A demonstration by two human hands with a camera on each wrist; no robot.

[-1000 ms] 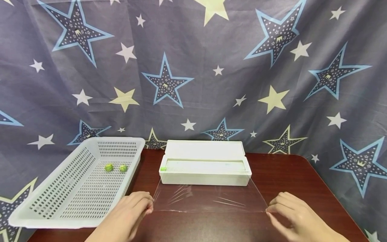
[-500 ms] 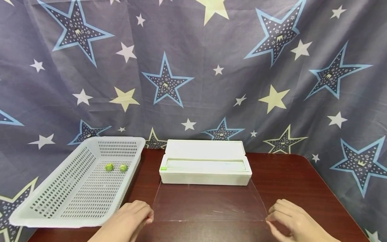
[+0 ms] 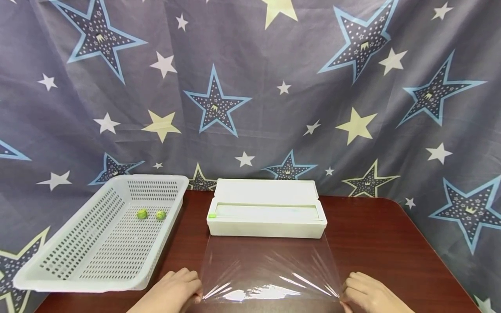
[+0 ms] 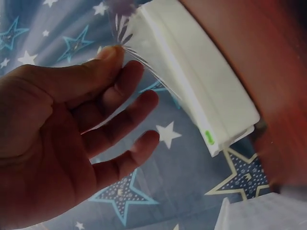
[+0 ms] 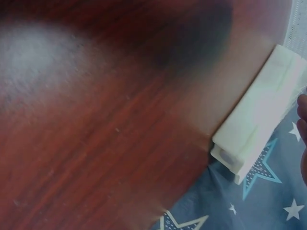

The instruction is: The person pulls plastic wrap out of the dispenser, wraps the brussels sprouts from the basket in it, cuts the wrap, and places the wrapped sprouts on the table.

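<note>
A sheet of clear plastic wrap (image 3: 270, 265) stretches from the front of a white dispenser box (image 3: 267, 229) toward the person, with bright creases along its near edge. My left hand (image 3: 176, 289) pinches the near left corner between thumb and forefinger; the left wrist view shows that hand (image 4: 91, 110) with its other fingers loosely bent. At the near right corner my right hand (image 3: 368, 291) pinches the film. Only fingertips (image 5: 302, 120) of it show at the edge of the right wrist view. The box's lid (image 3: 267, 191) stands up, and a green slider (image 3: 212, 215) sits at its left end.
Left of the box stands a white perforated basket (image 3: 156, 248) holding two small green round items (image 3: 142, 214). Everything rests on a dark reddish-brown table (image 3: 375, 234). A grey curtain with stars (image 3: 250, 87) hangs right behind the table.
Both hands have moved back toward the person, drawing a longer length of plastic wrap out of the box. The box and basket have stayed in place.
</note>
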